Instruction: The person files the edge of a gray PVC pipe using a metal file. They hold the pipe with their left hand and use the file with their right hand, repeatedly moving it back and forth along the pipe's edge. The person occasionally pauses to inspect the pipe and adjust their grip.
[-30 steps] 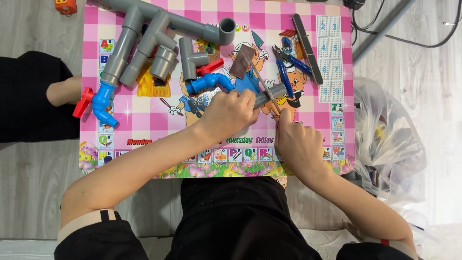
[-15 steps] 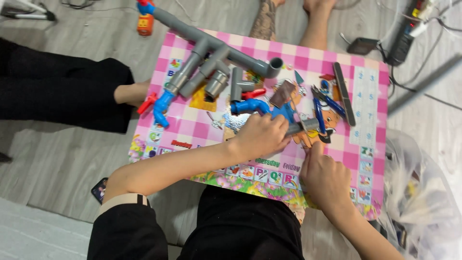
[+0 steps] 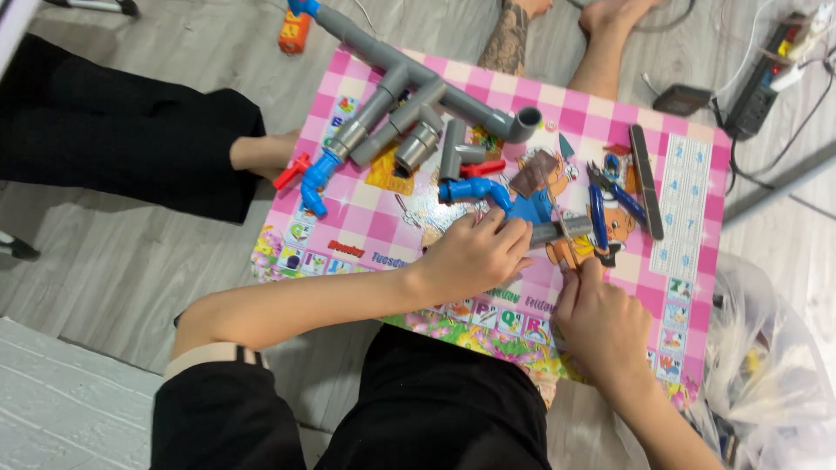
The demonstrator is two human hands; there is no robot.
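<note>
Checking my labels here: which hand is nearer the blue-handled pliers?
Right. The right hand sits just below the blue-handled pliers; the left hand is farther left, on the blue tap.

Your left hand [image 3: 477, 257] presses down a blue tap [image 3: 488, 191] with a short grey pipe stub [image 3: 562, 230] – lying flat on the pink checked mat – while your right hand [image 3: 603, 320] touches the stub's end.

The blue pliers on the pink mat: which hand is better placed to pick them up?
Probably the right hand. It lies just below the blue pliers on the pink mat, while the left hand rests on the blue tap fitting, farther left.
</note>
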